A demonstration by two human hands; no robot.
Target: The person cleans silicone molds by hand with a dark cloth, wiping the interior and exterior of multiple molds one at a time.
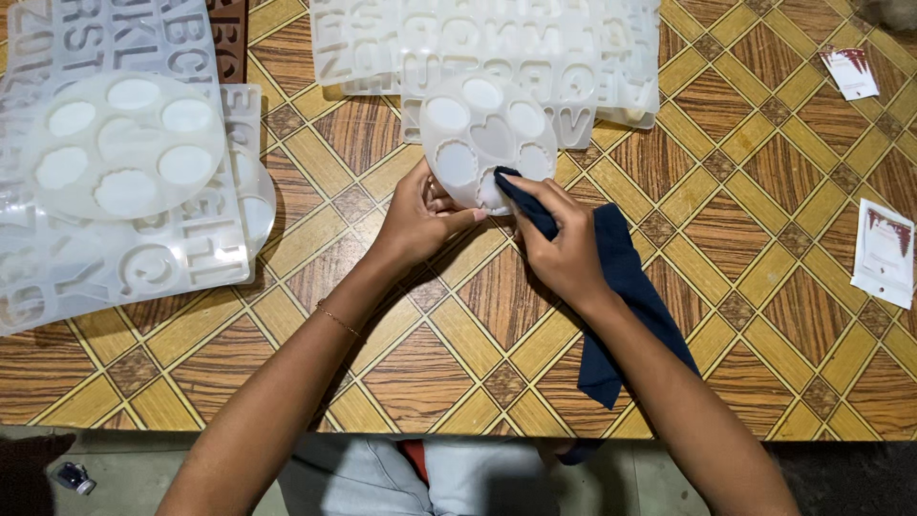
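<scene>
The round white mould lies just beyond both hands, toward the far edge of the table, tilted up at its near rim, with no long axis to speak of. The left hand grips that near rim from the left, fingers closed around it, thumb pointing right along the edge. The right hand is equally near, its fingers pinched narrow on a dark blue cloth and pressing a fold of it against the mould's lower right cavity; the rest of the cloth trails back under the wrist toward the near edge. Counted: two round moulds, the second near the left edge on a stack of letter moulds; another stack of letter moulds along the far edge; one cloth; two small printed cards at the right edge.
</scene>
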